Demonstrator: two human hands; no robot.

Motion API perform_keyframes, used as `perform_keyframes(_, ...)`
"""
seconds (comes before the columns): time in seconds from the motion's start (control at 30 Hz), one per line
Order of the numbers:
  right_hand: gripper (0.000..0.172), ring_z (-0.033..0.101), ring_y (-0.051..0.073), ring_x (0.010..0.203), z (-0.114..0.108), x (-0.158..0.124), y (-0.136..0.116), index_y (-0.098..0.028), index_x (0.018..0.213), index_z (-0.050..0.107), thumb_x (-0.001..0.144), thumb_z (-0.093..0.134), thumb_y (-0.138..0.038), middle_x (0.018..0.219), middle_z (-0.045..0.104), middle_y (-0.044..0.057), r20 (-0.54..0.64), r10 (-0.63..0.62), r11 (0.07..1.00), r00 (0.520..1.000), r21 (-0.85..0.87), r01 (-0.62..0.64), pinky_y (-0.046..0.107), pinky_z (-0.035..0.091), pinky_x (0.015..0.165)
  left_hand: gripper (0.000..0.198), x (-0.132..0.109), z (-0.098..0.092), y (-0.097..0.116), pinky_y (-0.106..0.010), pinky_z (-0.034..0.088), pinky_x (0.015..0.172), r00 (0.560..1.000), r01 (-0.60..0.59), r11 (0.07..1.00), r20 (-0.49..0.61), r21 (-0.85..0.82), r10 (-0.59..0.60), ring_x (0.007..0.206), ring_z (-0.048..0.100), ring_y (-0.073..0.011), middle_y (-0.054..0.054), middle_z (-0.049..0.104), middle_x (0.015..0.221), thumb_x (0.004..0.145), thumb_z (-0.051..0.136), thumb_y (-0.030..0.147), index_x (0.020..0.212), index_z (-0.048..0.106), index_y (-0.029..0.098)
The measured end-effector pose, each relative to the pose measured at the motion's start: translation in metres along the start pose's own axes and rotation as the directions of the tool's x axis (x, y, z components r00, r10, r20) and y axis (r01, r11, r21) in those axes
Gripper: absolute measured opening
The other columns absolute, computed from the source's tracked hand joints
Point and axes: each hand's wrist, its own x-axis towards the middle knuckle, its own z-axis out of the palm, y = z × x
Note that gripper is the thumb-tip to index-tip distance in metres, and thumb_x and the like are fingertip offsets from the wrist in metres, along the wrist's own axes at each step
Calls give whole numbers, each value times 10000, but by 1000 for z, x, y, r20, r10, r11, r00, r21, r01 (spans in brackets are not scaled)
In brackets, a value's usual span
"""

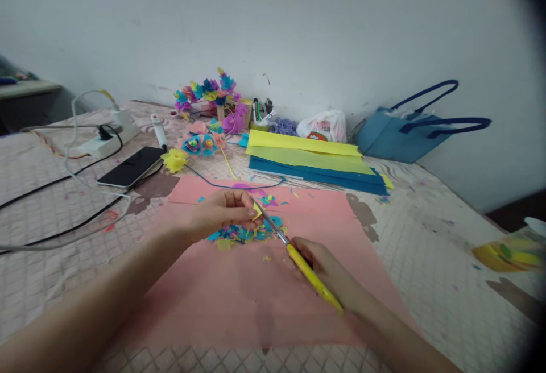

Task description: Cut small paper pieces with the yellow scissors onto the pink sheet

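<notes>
Between the thumb and fingers of my left hand (232, 211) is a small piece of yellow paper (257, 210). My right hand (313, 259) grips yellow-handled scissors (313, 278), whose metal blades point up and left and meet the edge of the yellow piece. Whether the blades are parted is hard to make out. Beneath both hands lies a large pink paper sheet (239, 299). Blue, yellow and purple paper scraps (239, 233) are heaped on it, just under my left hand.
Behind the pink sheet are stacked yellow and blue papers (307, 157), paper flowers (200, 143) and a white plastic bag (326, 125). A blue tote bag (396, 134) leans at the wall. On the left lie a phone (131, 166), a power strip (106, 140) and cables.
</notes>
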Motion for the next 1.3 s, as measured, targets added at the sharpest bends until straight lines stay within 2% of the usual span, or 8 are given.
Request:
perform_keyframes(0.3,189,333,86,511,-1,1,-2,-194,599,399,706,524,-287,566,405,-39,9,44,998,999,54,-44,207,240,449,236,-2,-1,4,-218,535,647,1000,20,1000,18,10,-20,697,679,-131,-28,720,708,626,818,219,674,610,120)
perform_keyframes(0.4,220,315,78,479,-2,2,-2,-200,592,402,674,559,-331,546,376,-48,44,85,981,995,174,-91,199,226,412,232,-1,-2,1,-206,518,638,1000,0,1000,31,10,-1,706,670,-124,-22,712,722,637,811,215,675,602,123)
perform_keyframes(0.5,302,306,66,428,0,2,-1,-209,626,404,662,598,-438,534,348,-65,80,115,925,990,354,-136,186,233,364,211,-1,0,-5,-212,507,639,999,-22,999,48,44,20,722,662,-124,-27,708,767,672,785,213,683,592,127)
perform_keyframes(0.63,364,342,61,436,2,2,-1,-210,727,435,666,646,-500,574,372,-73,54,150,855,987,495,-157,170,307,365,169,0,6,-19,-222,499,643,991,51,987,117,152,-70,670,642,-110,-22,692,719,730,736,222,732,595,129)
perform_keyframes(0.73,413,398,64,484,4,2,-2,-198,768,467,616,727,-480,652,464,-50,19,124,861,992,496,-117,173,352,389,162,0,13,-29,-212,486,616,971,108,976,191,188,-144,630,626,-96,-12,685,689,756,711,242,737,594,131)
perform_keyframes(0.87,423,387,49,450,6,2,0,-202,784,462,600,755,-447,678,492,-56,22,96,816,995,571,-91,171,338,366,181,-1,19,-37,-214,476,589,949,148,968,247,204,-198,609,619,-95,0,668,676,739,721,268,729,604,131)
perform_keyframes(1.07,435,402,53,487,9,0,-1,-196,808,468,619,735,-485,699,481,-46,50,136,801,989,583,-139,166,345,384,192,-3,27,-37,-214,483,603,940,186,962,250,199,-233,588,610,-80,9,658,681,715,736,271,710,602,134)
perform_keyframes(1.3,419,394,54,492,10,-1,-3,-196,799,466,628,724,-479,700,462,-47,56,121,804,991,580,-131,172,338,388,183,-4,30,-39,-209,478,590,934,186,961,267,203,-237,572,601,-78,18,650,649,699,747,257,692,606,142)
